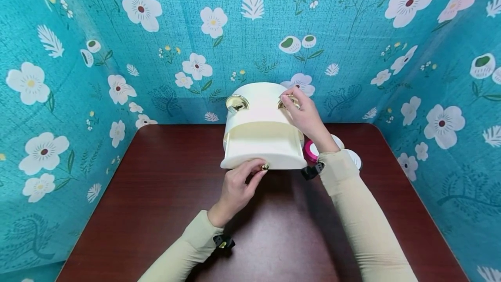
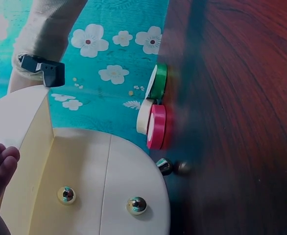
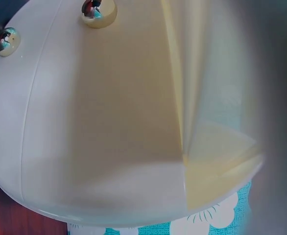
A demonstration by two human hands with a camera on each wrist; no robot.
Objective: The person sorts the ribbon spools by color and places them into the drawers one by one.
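Observation:
A white rounded cabinet (image 1: 261, 101) stands at the back of the table, its top drawer (image 1: 262, 140) pulled out; no contents show inside. My left hand (image 1: 236, 188) pinches that drawer's small gold knob (image 1: 265, 167) between thumb and fingers. Up on the cabinet's right side, my right hand (image 1: 307, 116) has its thumb and fingers around the rim of a gold ring-like fitting (image 1: 281, 103), partly hidden by them. A matching gold fitting (image 1: 237, 104) shows on the left. Lower gold knobs (image 2: 66, 195) stay on the closed drawers in the left wrist view.
A pink ribbon roll (image 2: 156, 127), a cream roll (image 2: 143, 116) and a green roll (image 2: 159, 82) stand beside the cabinet's right side. A flowered blue cloth (image 1: 176, 34) rises behind and at both sides of the dark red table (image 1: 168, 203).

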